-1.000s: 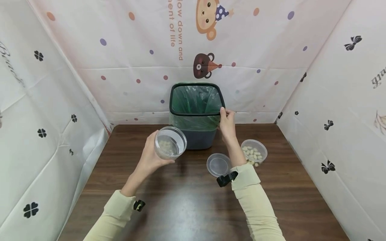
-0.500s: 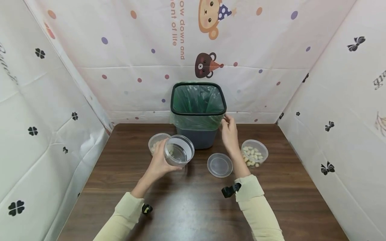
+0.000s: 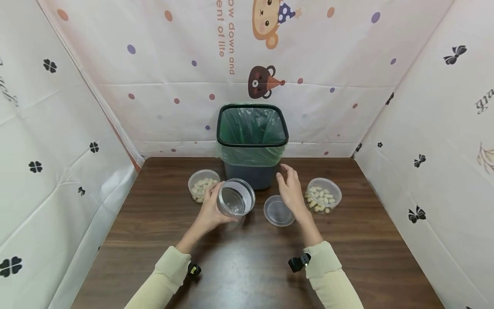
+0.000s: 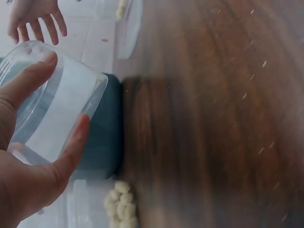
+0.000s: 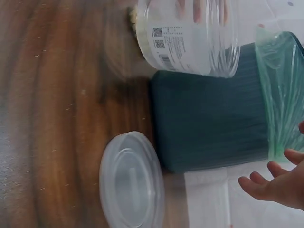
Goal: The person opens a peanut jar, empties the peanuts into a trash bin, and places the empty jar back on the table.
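My left hand grips a clear plastic jar with a white printed label, tilted above the table; nothing shows inside it. In the left wrist view, thumb and fingers wrap round the jar. My right hand holds nothing, its fingers loosely bent, above the table between the bin and a round plastic lid. The trash bin, lined with a green bag, stands at the back. Peanut-like pale pieces fill part of a tub on the left and another tub on the right.
The dark wooden table carries everything. Patterned cloth walls close it in at the back and both sides. The bin stands close to the back wall.
The jar has moved right and towards me in my left hand, uncovering the left tub. My right hand has let go of the bin's rim and drawn back towards me.
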